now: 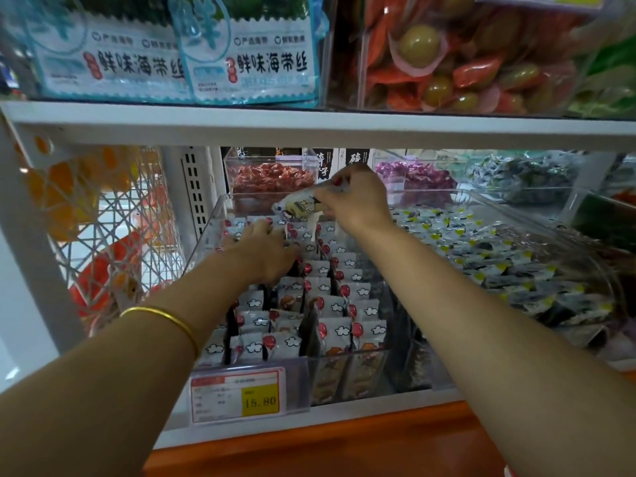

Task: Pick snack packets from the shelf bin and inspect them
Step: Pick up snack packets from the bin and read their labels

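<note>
A clear plastic shelf bin (206, 232) holds several rows of small white snack packets (330, 306) printed with red balloons and clouds, standing upright. My right hand (358, 201) is raised over the back of the bin, shut on one white packet (297, 206) with a dark and yellow label, held tilted. My left hand (265, 251) reaches into the bin's back left, palm down, fingers spread on the tops of the packets; its fingertips are partly hidden among them. A gold bangle sits on my left wrist.
A price tag (239, 395) reading 15.80 hangs on the bin's front. To the right a second clear bin (516, 228) holds dark green and white packets. Behind stand bins of red (272, 180) and purple sweets (416, 179). The upper shelf board (309, 117) hangs close above.
</note>
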